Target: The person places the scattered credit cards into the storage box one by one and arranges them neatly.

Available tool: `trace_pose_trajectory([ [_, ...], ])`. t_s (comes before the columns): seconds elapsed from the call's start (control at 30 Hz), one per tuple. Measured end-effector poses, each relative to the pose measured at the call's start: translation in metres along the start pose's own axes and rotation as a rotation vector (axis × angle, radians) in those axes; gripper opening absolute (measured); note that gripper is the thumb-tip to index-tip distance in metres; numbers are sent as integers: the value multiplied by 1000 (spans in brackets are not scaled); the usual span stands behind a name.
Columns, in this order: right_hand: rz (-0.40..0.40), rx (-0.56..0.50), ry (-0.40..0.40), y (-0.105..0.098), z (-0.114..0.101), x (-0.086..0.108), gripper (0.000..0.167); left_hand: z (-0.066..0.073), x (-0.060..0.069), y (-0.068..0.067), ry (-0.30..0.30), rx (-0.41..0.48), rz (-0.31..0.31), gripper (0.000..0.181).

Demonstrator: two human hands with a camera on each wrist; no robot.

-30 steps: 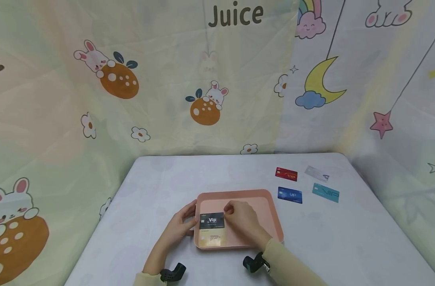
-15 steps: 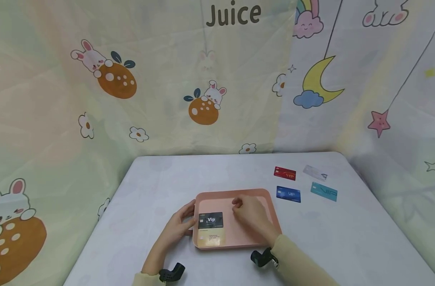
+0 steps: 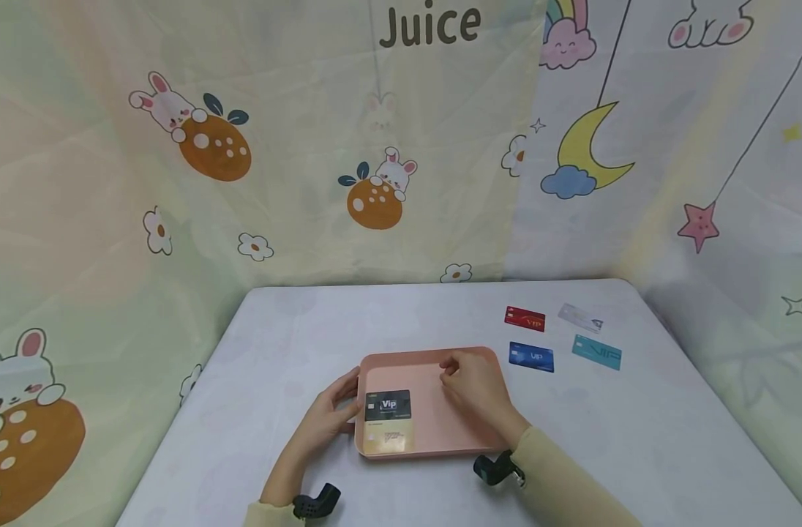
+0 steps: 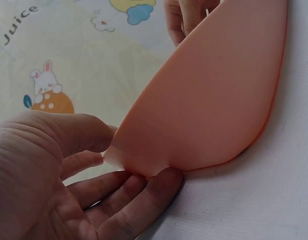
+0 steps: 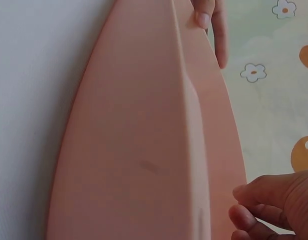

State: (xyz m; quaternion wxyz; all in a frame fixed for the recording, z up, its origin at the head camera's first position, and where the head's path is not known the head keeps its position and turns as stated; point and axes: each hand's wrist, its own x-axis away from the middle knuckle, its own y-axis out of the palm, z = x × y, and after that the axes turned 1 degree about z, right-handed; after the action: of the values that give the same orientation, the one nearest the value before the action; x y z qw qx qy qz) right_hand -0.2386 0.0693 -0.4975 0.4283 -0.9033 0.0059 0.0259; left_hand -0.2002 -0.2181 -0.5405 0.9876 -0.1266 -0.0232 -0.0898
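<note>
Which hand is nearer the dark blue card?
Right: the right hand is over the tray, left of the blue card; the left hand grips the tray's left edge.

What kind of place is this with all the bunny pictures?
Maybe a little filming corner: printed cloth stands behind and beside a white table, and two black wrist cameras are in view.

In the head view, fine print on the gold card (image 3: 388, 438) was too small to read. The right hand (image 3: 476, 388) masked part of the pink tray (image 3: 430, 417). Both wrist views cropped the tray at the frame edge.
</note>
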Motion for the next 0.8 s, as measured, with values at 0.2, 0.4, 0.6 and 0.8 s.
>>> trace_pose_trajectory([
  [0.2, -5, 11, 3, -3, 6, -4, 19, 0, 0, 0, -10, 2, 5, 68],
  [0.4, -24, 30, 20, -15, 11, -10, 23, 2, 0, 1, -10, 8, 19, 67],
  [0.6, -31, 27, 28, -26, 19, -15, 27, 3, -1, 2, -14, 30, 22, 68],
  [0.8, -20, 37, 26, -34, 22, -16, 27, 1, -1, 2, -21, 27, 22, 68],
])
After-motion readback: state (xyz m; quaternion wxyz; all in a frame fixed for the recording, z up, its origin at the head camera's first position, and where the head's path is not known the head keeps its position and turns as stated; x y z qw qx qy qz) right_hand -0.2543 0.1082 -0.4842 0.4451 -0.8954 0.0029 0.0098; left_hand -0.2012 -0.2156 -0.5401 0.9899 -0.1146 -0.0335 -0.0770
